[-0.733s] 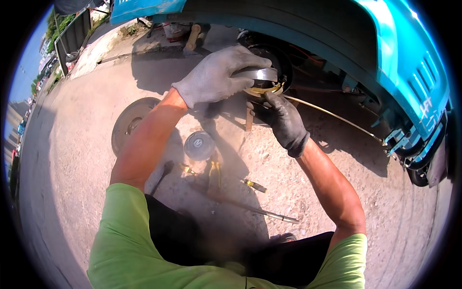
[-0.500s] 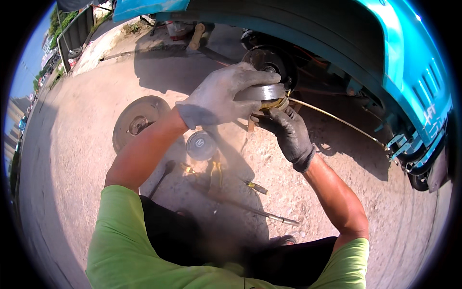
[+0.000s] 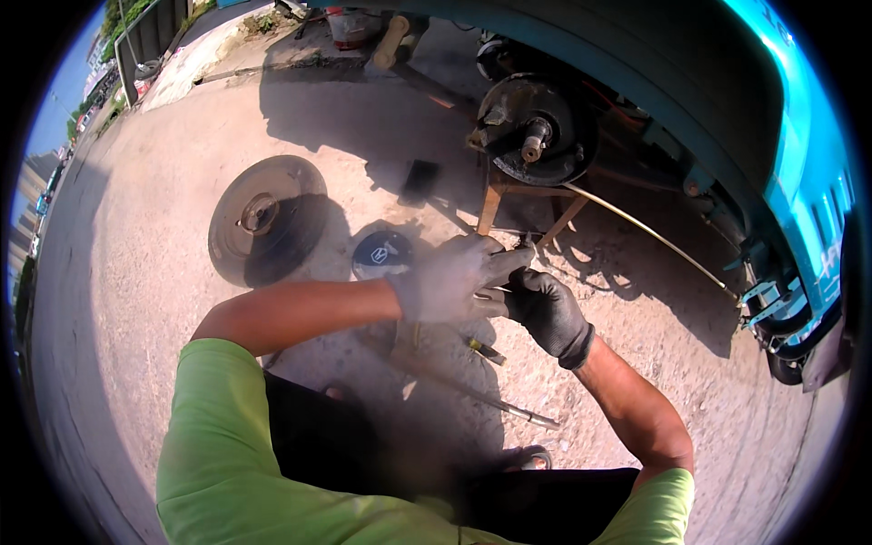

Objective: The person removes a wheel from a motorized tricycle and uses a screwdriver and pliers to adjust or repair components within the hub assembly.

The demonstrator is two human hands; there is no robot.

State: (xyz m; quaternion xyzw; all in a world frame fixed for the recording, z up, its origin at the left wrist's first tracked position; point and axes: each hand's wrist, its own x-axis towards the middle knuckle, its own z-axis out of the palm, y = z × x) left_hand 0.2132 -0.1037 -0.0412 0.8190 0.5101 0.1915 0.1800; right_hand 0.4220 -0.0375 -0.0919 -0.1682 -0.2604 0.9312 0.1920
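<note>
My left hand (image 3: 454,280), in a pale grey glove, reaches across to my right hand (image 3: 548,315), in a darker glove. Their fingertips meet low over the ground, in front of the wheel hub. Both hands are closed around something dark that the fingers mostly hide; I cannot make out what it is. Beyond them sits the exposed hub, a dark round backing plate (image 3: 502,116) with a stub axle (image 3: 536,138) sticking out of its middle. Beside my left wrist lies a round dark cap (image 3: 381,252) with a pale emblem.
A wheel (image 3: 262,216) lies flat on the left. A yellow-handled tool (image 3: 486,351) and a metal bar (image 3: 522,414) lie nearer me. Under the hub stands a wooden support (image 3: 489,211). A cable (image 3: 649,234) runs right, below the blue vehicle body (image 3: 811,182). A bucket (image 3: 352,29) stands far back.
Both hands have come down and toward me, away from the hub, which now shows fully. The shiny curved metal band they held is no longer visible.
</note>
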